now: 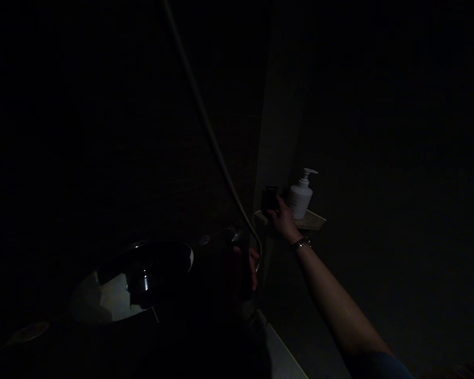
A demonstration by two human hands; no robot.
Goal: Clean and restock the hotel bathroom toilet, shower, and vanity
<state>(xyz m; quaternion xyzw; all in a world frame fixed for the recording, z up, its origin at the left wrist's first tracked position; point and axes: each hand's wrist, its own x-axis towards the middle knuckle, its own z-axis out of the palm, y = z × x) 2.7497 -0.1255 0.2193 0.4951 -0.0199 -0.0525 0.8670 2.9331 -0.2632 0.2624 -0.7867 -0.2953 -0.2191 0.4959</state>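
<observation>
The right hand (285,220), a watch (301,243) on its wrist, has its grip clamped on a small dark object (270,198) at the left end of the corner shelf (315,220), just beside a white pump bottle (300,201) that stands upright there. Lower down, the left hand (253,263) is beside the curved lower end of a hose (207,123), but in this gloom I cannot tell whether its grip is apart or clamped on something.
</observation>
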